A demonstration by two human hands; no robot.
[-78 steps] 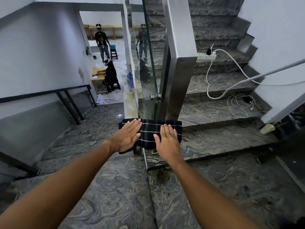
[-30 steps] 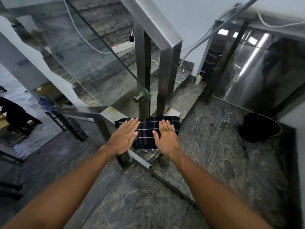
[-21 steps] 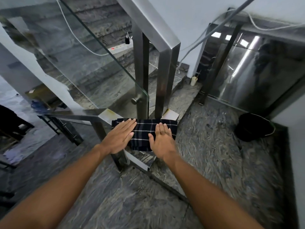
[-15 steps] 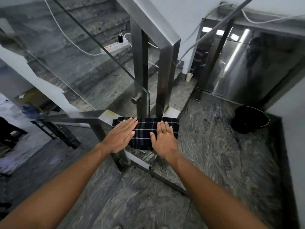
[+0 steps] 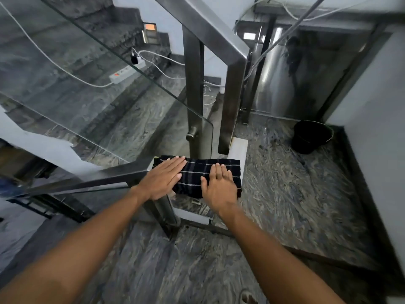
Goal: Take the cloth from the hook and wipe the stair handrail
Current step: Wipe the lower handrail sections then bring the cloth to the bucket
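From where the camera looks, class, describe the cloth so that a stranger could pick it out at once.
Find the steel handrail that runs in from the left to the landing corner. On its flat end lies the cloth, pressed by the left hand and right hand. It alone is soft, dark fabric with thin pale stripes.

Steel posts (image 5: 194, 102) and glass panel (image 5: 105, 69) wall off the far side; marble landing (image 5: 285, 183) rightward lies open.
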